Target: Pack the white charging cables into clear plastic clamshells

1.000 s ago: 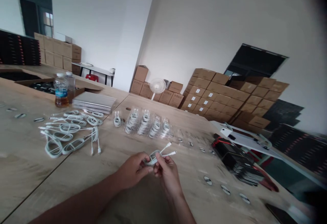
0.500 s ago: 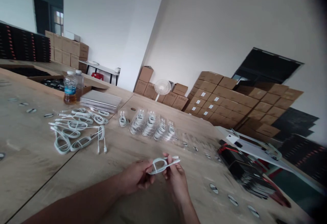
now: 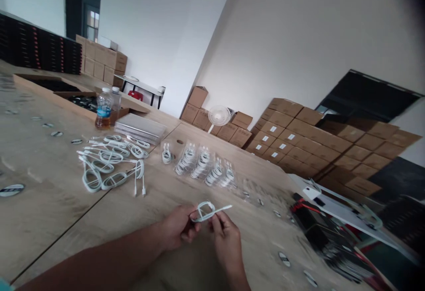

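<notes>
A white charging cable (image 3: 207,210), wound into a small coil with its plug end sticking out to the right, is pinched between both my hands just above the wooden table (image 3: 49,193). My left hand (image 3: 179,229) grips the coil's left side. My right hand (image 3: 226,238) pinches the coil's lower right part. A heap of loose white cables (image 3: 111,164) lies to the left on the table. Beyond my hands stands a row of coiled cables in clear bags (image 3: 206,169).
A drink bottle (image 3: 103,109) and a stack of flat clear sleeves (image 3: 141,128) stand at the back left. Small oval stickers (image 3: 11,190) dot the table. Black packs (image 3: 318,233) and a white sealing device (image 3: 335,202) lie at the right. Cardboard boxes (image 3: 299,136) are stacked by the wall.
The coil in my hands has been wound tighter and smaller, with the plug end now pointing right. The camera has swung left, so the whole scene has shifted right.
</notes>
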The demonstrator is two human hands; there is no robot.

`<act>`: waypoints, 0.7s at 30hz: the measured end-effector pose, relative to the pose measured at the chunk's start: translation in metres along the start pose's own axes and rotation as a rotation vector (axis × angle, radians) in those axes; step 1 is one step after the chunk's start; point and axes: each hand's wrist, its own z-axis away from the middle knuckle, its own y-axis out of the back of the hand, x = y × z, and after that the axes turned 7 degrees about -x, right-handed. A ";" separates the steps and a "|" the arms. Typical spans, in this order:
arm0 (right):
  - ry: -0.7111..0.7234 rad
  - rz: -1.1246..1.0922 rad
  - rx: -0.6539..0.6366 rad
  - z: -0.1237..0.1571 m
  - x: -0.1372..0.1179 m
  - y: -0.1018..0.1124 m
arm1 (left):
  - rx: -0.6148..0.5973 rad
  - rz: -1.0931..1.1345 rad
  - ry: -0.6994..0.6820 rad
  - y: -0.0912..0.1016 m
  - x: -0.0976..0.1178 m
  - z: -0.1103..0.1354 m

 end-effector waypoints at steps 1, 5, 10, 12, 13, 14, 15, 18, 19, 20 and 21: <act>-0.001 -0.027 0.032 0.000 0.000 0.000 | 0.015 0.007 -0.005 0.000 -0.001 -0.001; 0.078 0.074 0.344 -0.003 0.000 0.001 | 0.038 0.002 -0.049 -0.002 -0.006 -0.005; 0.343 0.368 0.337 -0.005 -0.002 0.007 | 0.031 -0.196 -0.111 -0.004 -0.014 -0.006; 0.291 0.276 0.304 -0.004 -0.003 0.012 | 0.043 -0.323 -0.141 -0.003 -0.014 -0.006; 0.230 0.187 0.291 -0.003 -0.003 0.014 | 0.055 -0.380 -0.148 -0.003 -0.014 -0.006; 0.164 0.080 0.279 -0.002 -0.003 0.017 | 0.069 -0.432 -0.150 -0.003 -0.014 -0.006; 0.101 -0.035 0.271 -0.001 -0.002 0.021 | 0.080 -0.478 -0.148 -0.003 -0.014 -0.006; 0.004 -0.317 0.317 -0.003 0.003 0.028 | 0.081 -0.553 -0.139 -0.004 -0.015 -0.005; -0.010 -0.383 0.363 -0.003 0.004 0.028 | 0.057 -0.529 -0.142 -0.004 -0.017 -0.004; -0.028 -0.445 0.402 -0.004 0.005 0.027 | 0.020 -0.470 -0.146 -0.005 -0.018 -0.004; -0.049 -0.509 0.414 -0.004 0.005 0.023 | -0.023 -0.384 -0.154 -0.006 -0.019 -0.003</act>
